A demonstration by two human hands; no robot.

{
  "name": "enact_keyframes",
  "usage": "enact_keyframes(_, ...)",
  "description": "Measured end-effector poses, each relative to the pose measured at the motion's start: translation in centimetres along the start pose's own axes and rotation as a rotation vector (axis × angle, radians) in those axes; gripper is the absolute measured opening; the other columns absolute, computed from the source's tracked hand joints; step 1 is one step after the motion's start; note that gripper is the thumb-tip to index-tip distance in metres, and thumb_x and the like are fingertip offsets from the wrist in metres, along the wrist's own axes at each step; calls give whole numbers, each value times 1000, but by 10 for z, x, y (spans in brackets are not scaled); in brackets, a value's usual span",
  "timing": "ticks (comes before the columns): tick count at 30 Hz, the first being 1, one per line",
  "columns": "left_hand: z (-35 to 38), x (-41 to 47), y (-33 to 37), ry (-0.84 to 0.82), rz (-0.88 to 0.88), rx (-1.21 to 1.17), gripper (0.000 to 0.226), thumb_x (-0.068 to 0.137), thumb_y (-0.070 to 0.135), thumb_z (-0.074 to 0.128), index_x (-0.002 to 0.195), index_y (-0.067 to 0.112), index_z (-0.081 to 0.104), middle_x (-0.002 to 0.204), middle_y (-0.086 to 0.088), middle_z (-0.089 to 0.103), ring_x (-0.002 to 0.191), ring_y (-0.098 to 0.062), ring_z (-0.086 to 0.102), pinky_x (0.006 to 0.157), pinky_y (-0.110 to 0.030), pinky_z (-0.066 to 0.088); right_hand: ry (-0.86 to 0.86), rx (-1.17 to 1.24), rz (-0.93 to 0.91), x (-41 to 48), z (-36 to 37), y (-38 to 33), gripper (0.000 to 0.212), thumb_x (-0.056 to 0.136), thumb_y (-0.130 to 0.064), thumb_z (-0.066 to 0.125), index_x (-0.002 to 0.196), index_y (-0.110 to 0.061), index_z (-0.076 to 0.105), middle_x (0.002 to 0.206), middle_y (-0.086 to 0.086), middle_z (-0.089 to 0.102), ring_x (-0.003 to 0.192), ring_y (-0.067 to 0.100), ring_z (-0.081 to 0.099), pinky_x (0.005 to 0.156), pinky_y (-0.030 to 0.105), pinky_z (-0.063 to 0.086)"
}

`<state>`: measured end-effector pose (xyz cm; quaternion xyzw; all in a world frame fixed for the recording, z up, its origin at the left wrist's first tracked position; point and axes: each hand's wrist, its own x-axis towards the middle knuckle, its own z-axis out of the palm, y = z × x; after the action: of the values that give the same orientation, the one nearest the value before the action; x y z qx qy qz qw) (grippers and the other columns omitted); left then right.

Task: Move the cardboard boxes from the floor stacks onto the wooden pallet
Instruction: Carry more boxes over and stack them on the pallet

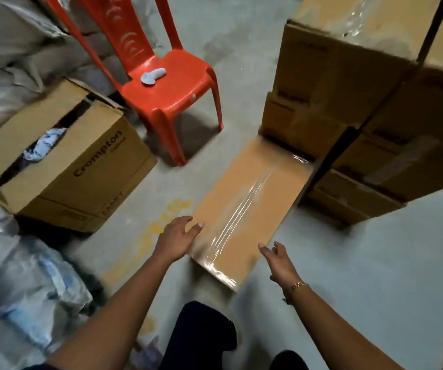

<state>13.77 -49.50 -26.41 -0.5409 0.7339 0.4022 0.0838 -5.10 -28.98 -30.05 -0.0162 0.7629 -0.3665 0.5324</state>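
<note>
My left hand [179,237] and right hand [279,261], spread and empty, flank the long flat brown cardboard box [244,206], which runs lengthwise away from me; left closer.

The plastic chair [172,84] is glossy orange-red, with a pale blue-grey object [153,75] on its seat. Left of the chair the open box [81,166] is tan with dark "Crompton" lettering; in front of it the flat box [269,206] is orange-tan with a shiny clear tape stripe [247,206] lengthwise. Right of the chair the stacked boxes [321,76] are brown with blurred dark print, and the grey floor [241,62] shows yellow blotches.
</note>
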Motion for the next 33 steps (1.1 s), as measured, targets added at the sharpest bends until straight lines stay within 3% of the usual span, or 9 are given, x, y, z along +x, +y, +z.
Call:
enact_keyframes(5,48,108,-50,-11,-29,71,94,85,79,48,158,21,32,164,-5,34,149,-27,34,120,-49,27,160,153,56,84,31,53,109,84,-65,69,163,-22,9,169,2,19,149,32,31,112,57,40)
enact_keyframes(8,74,146,-74,-49,-42,-45,109,75,88,50,160,24,27,163,-4,35,146,-27,40,118,-46,32,126,199,100,113,47,80,111,83,-65,70,163,-28,4,168,-1,19,147,32,35,103,56,47)
enact_keyframes(11,88,163,-95,-18,-16,-161,97,69,91,57,146,33,48,139,4,63,122,-23,62,106,-44,48,53,299,93,126,66,92,114,70,-78,74,159,-40,15,157,-8,41,132,26,52,91,54,53)
enact_keyframes(14,86,159,-101,15,44,-215,63,81,74,64,128,33,62,115,12,71,104,-16,68,97,-41,53,58,329,26,121,76,92,99,69,-78,73,151,-44,29,133,-11,60,109,15,63,66,35,55)
enact_keyframes(17,72,127,-94,28,70,-230,46,89,62,66,127,35,63,110,12,71,100,-15,68,93,-39,54,57,309,30,88,74,86,89,77,-74,70,150,-43,29,129,-13,60,107,14,63,61,32,55)
enact_keyframes(24,23,8,-44,24,90,-230,61,79,74,62,128,38,63,109,16,71,102,-14,67,94,-38,53,54,313,37,-53,32,68,81,78,-71,69,147,-49,32,128,-16,63,108,15,67,63,36,61)
enact_keyframes(29,-2,-115,14,10,114,-258,46,93,52,67,132,29,62,109,13,67,102,-14,64,84,-29,44,81,308,11,-176,-15,67,71,82,-67,69,143,-49,36,126,-15,65,106,14,68,61,33,59)
enact_keyframes(33,-15,-214,55,-5,120,-274,54,95,49,66,142,24,56,118,11,59,114,-18,59,90,-28,40,140,326,-54,-271,-50,74,60,86,-64,67,137,-46,41,121,-14,67,101,13,69,60,33,57)
